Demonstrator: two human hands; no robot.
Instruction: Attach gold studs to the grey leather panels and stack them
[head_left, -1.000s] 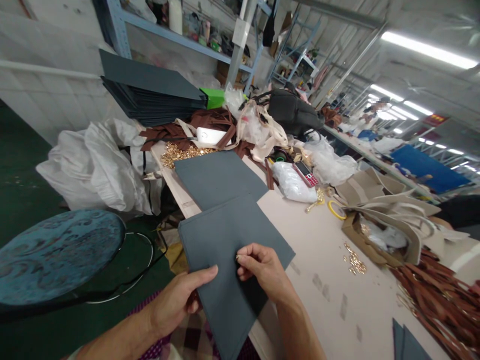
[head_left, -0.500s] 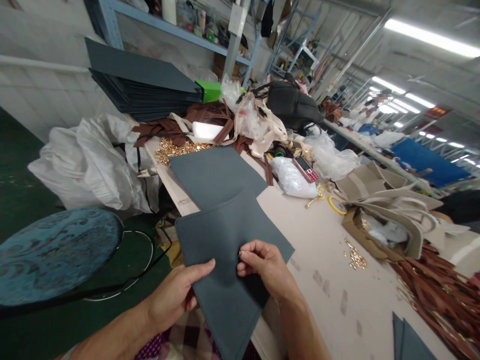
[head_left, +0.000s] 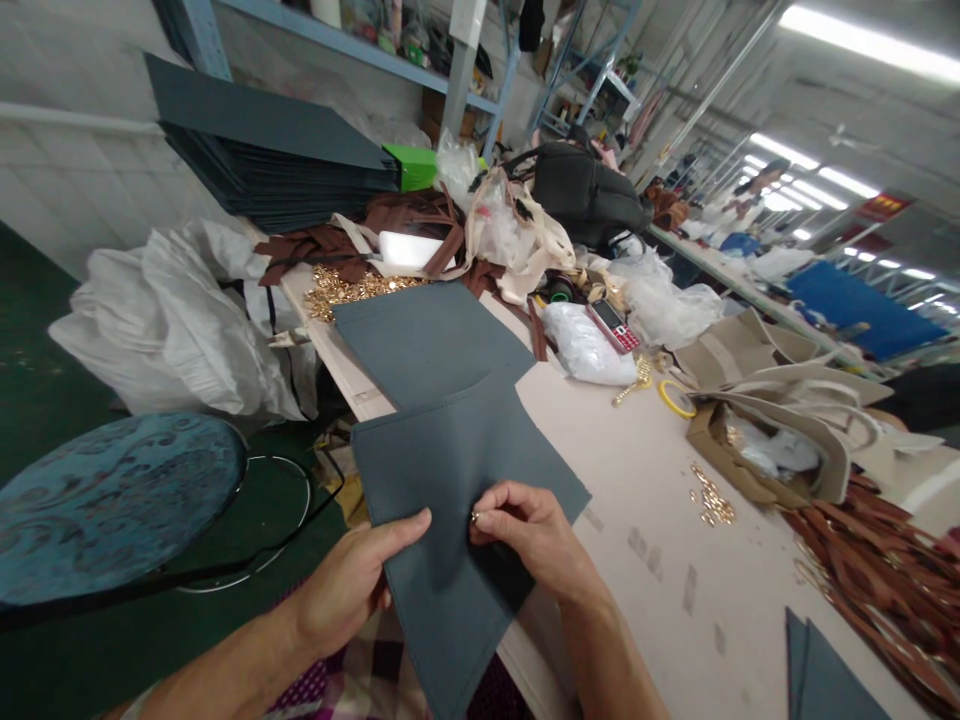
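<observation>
If pinched too softly, might lose the small shiny bit (head_left: 474,517) from the right grip (head_left: 529,535), being so tiny; could then bounce off the dark panel (head_left: 442,445) and down to the green floor (head_left: 45,310), or hide on the plaid cloth (head_left: 384,655) below; might also crease the panel by pushing too hard near its middle, with only one side edge held in the left grip (head_left: 349,575); could bump the panel's low side on the edge of the surface (head_left: 600,440) if tugged about.

Clamped on the shiny bit with the right grip, thumb and finger tips together; clamped on the panel's left edge with the left grip, thumb on top, other fingers mostly hidden below; see the bit right at the tips, not deep in the palm, over the panel's middle; cannot tell whether touching the panel or poking through; see the panel tilted, far side in front of another dark panel (head_left: 427,335); see loose gold bits (head_left: 714,503) on the surface, well apart, off to the right.
</observation>
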